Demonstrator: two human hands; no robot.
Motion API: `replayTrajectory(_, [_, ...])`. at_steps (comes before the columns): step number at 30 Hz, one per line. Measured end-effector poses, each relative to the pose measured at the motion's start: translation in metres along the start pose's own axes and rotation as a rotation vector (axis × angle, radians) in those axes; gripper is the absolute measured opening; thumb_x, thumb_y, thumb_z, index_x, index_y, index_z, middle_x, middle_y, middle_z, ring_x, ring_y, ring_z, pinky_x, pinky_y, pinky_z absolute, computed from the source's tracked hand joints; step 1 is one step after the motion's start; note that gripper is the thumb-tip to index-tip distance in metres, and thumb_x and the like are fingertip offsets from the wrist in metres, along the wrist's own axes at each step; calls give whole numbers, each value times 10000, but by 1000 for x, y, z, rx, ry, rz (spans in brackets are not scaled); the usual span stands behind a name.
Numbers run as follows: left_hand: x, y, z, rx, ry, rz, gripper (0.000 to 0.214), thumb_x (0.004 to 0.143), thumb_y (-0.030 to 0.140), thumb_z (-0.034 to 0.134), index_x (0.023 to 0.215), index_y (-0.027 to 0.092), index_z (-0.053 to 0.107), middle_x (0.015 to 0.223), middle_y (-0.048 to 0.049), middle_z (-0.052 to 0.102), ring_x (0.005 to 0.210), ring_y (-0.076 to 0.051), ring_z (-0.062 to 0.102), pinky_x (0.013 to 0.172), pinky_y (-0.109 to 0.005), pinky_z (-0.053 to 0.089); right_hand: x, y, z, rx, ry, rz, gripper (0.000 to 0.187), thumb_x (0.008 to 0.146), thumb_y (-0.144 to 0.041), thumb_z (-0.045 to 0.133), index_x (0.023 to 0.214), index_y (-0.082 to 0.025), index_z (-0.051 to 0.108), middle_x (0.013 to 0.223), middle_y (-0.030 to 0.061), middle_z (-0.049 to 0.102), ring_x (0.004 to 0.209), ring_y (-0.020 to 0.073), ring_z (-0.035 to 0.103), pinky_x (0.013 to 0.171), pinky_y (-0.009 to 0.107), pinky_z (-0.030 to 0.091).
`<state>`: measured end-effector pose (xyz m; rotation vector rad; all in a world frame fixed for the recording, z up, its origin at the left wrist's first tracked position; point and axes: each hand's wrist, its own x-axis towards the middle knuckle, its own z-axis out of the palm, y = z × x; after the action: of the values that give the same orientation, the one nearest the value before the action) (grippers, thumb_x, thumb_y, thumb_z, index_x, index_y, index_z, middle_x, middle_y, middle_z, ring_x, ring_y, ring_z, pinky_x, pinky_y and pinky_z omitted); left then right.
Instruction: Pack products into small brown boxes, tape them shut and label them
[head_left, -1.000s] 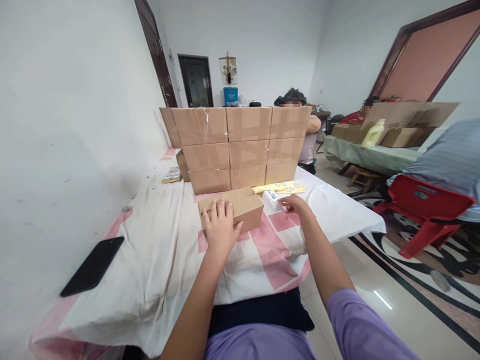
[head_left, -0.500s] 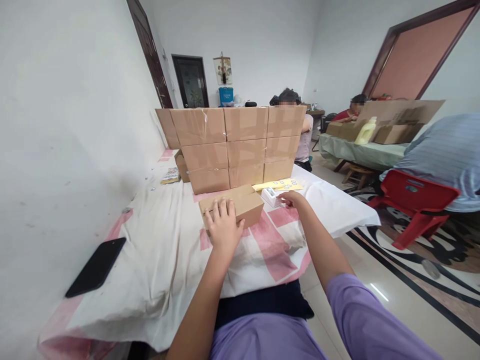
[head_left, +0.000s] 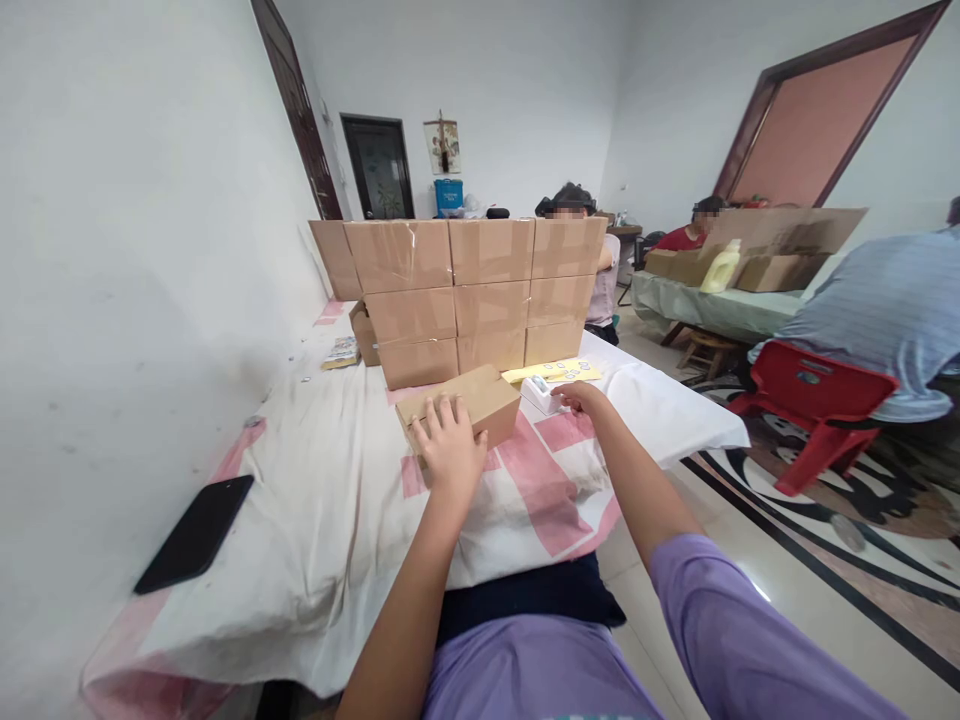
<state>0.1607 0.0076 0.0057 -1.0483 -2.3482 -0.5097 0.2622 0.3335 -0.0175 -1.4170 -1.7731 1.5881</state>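
A small brown cardboard box (head_left: 487,400) lies on the cloth-covered table (head_left: 315,520) in front of me. My left hand (head_left: 448,447) rests on its near left corner, fingers spread flat over the top. My right hand (head_left: 583,399) reaches to the right of the box and touches a small white device (head_left: 541,392); its fingers are curled, and I cannot make out whether they hold anything. A yellow sheet with small stickers (head_left: 559,372) lies just behind the device.
A wall of stacked taped cartons (head_left: 465,290) stands at the back of the table. A black phone (head_left: 196,532) lies near the left edge by the wall. Other people sit behind the cartons and at a second table (head_left: 712,305); a red chair (head_left: 817,400) stands on the right.
Only the view has shifted slightly. My left hand stays on the box and my right hand stays at the white device.
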Motion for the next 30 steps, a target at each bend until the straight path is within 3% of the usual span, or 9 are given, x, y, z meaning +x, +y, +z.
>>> replayTrajectory(5, [0,1,0,2,5,3,647,843,349,656,1433,140,493,1536,-183,484,1462,-394,365,1181,-625,289,-3,-4,-2,-151,-14,232,281,757,-316,810,788,-219,548,441,-61,453,322,92,329,350,232,254])
replayTrajectory(10, [-1,1,0,0,6,7,646,844,348,653,1433,139,489,1532,-182,486,1459,-400,367,1178,-623,289,-19,13,-18,-122,-81,304,416,802,-594,730,808,-204,584,506,8,559,340,101,373,351,236,314])
replayTrajectory(14, [0,1,1,-2,12,10,636,846,340,650,1425,130,492,1525,-189,492,1452,-403,374,1167,-629,296,-29,27,-34,-11,-146,247,450,886,-648,595,832,-201,593,559,34,617,381,129,471,382,244,386])
replayTrajectory(17, [-1,1,2,1,17,9,636,847,336,646,1426,125,489,1533,-191,485,1452,-403,374,1170,-631,291,-29,30,-36,62,-186,190,429,910,-617,584,834,-195,596,584,45,642,368,118,450,377,243,380])
replayTrajectory(22, [-4,3,-2,8,9,16,641,846,326,643,1437,133,485,1537,-184,483,1462,-398,364,1171,-621,299,-22,35,-20,173,-237,58,314,912,-467,639,806,-173,613,580,24,623,334,65,323,339,215,311])
replayTrajectory(26, [-4,3,-4,5,-2,9,632,847,327,641,1436,150,494,1543,-182,477,1467,-397,363,1173,-615,298,-19,44,-5,275,-196,-103,152,853,-275,691,776,-177,604,590,-11,605,371,61,407,339,181,306])
replayTrajectory(30, [-5,4,-4,11,-2,5,621,854,329,635,1436,163,497,1543,-172,481,1472,-394,357,1175,-610,300,-19,49,2,356,-145,-192,104,846,-202,641,753,-170,610,571,-16,583,417,77,492,371,177,392])
